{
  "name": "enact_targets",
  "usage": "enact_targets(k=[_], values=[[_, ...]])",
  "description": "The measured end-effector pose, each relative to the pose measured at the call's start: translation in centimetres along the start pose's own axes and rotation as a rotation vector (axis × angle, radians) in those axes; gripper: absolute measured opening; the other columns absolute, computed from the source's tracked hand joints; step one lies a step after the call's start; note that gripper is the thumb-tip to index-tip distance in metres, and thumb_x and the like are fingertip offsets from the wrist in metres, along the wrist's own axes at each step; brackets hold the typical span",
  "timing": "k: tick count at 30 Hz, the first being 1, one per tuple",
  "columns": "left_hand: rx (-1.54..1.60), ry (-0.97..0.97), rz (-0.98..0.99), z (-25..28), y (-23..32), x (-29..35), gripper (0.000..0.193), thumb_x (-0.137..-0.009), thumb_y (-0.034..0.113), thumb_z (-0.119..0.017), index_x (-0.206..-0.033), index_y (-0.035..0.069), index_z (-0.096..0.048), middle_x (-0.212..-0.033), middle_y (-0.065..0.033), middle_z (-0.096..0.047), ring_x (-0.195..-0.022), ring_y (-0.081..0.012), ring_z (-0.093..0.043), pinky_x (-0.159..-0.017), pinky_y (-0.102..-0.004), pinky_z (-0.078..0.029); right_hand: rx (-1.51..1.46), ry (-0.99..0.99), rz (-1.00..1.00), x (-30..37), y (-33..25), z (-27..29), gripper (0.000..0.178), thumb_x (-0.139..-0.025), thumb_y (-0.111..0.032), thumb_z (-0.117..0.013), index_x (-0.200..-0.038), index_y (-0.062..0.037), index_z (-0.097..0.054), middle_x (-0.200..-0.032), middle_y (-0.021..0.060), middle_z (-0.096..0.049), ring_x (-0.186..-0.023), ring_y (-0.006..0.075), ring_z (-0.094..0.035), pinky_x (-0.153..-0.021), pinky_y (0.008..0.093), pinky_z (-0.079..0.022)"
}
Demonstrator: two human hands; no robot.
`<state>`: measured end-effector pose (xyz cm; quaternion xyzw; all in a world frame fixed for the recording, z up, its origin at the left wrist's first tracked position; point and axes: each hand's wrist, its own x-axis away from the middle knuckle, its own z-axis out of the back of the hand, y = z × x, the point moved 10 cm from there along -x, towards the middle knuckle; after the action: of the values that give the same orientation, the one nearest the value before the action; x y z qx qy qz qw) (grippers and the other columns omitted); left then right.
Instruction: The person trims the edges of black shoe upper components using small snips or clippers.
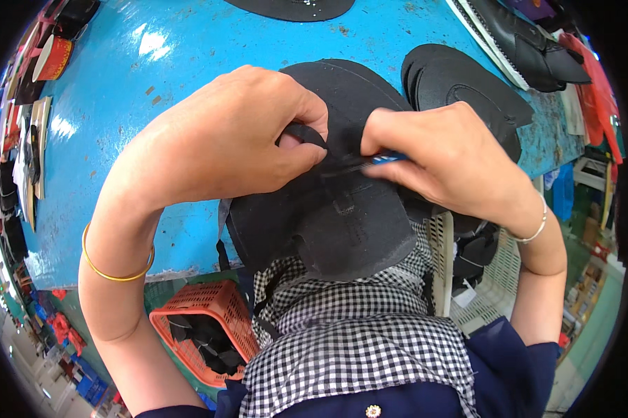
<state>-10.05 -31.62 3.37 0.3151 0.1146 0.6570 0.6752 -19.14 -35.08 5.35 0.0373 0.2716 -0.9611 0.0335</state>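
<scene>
A large flat black shoe-upper piece [356, 230] lies over the table's front edge and my lap. Above its middle, my left hand [251, 132] is closed, pinching a narrow black strip [305, 134] between thumb and fingers. Opposite it, my right hand [446, 150] grips a slim tool with a blue and white handle [388, 159]. The tool's thin tip points left, close to the strip. What kind of tool it is stays mostly hidden by my fingers.
Several black cut pieces [460, 83] are stacked at the right on the blue table [188, 63]. Beyond them stands a black shoe [530, 49]. An orange basket [188, 299] and a cream basket [499, 282] sit below the edge. A red tub [52, 58] is far left.
</scene>
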Motion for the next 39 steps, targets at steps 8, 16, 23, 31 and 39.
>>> enact_targets(k=[8, 16, 23, 31, 39], values=[[0.08, -0.045, -0.024, -0.3, 0.0, 0.1, 0.013, -0.083, 0.011, -0.069, -0.086, 0.001, -0.062, -0.066, -0.0145, -0.052, -0.06, -0.0241, -0.05, -0.058, -0.0338, -0.042, 0.084, 0.018, -0.032, -1.0, 0.5, -0.1, 0.027, -0.089, -0.034, -0.067, -0.091, -0.0084, -0.057, -0.069, 0.0094, -0.062, -0.065, 0.031, -0.063, -0.057, 0.0412, -0.046], [0.664, 0.396, -0.02, 2.8, -3.4, 3.3, 0.012, -0.095, 0.016, -0.061, -0.096, 0.004, -0.063, -0.066, 0.0077, -0.048, -0.056, -0.0063, -0.043, -0.053, -0.0248, -0.037, 0.126, 0.046, -0.003, -0.4, -3.9, 0.7, 0.018, -0.078, -0.009, -0.072, -0.092, -0.0049, -0.064, -0.082, 0.0067, -0.064, -0.068, 0.0252, -0.067, -0.056, 0.0305, -0.052], [0.616, 0.715, 0.087, 8.8, -6.8, 8.4, 0.032, -0.102, 0.03, -0.054, -0.119, 0.006, -0.065, -0.067, 0.0089, -0.044, -0.053, -0.0007, -0.031, -0.05, -0.0189, -0.021, 0.742, 0.014, 0.014, -0.1, -8.6, -5.4, 0.023, -0.078, -0.011, -0.063, -0.096, 0.003, -0.063, -0.102, 0.0263, -0.068, -0.045, 0.0109, -0.053, -0.038, 0.0253, -0.041], [0.555, 0.659, 0.066, 10.1, -6.0, 9.9, 0.038, -0.102, 0.031, -0.056, -0.131, 0.006, -0.063, -0.079, 0.0075, -0.056, -0.058, 0.0011, -0.038, -0.052, -0.0163, -0.026, 0.704, 0.009, 0.015, -0.5, -8.1, -4.5, 0.042, -0.083, -0.033, -0.07, -0.108, -0.0003, -0.064, -0.101, 0.0215, -0.07, -0.05, 0.013, -0.062, -0.039, 0.0249, -0.043], [0.575, 0.795, 0.014, 13.0, -4.1, 12.8, 0.034, -0.101, 0.031, -0.055, -0.12, 0.007, -0.068, -0.079, 0.0053, -0.057, -0.061, 0.0002, -0.042, -0.055, -0.0159, -0.029, 0.125, 0.187, -0.097, -1.0, -4.6, -0.2, 0.013, -0.084, -0.009, -0.063, -0.096, -0.0032, -0.063, -0.092, 0.0123, -0.072, -0.062, 0.0208, -0.066, -0.048, 0.03, -0.048]])
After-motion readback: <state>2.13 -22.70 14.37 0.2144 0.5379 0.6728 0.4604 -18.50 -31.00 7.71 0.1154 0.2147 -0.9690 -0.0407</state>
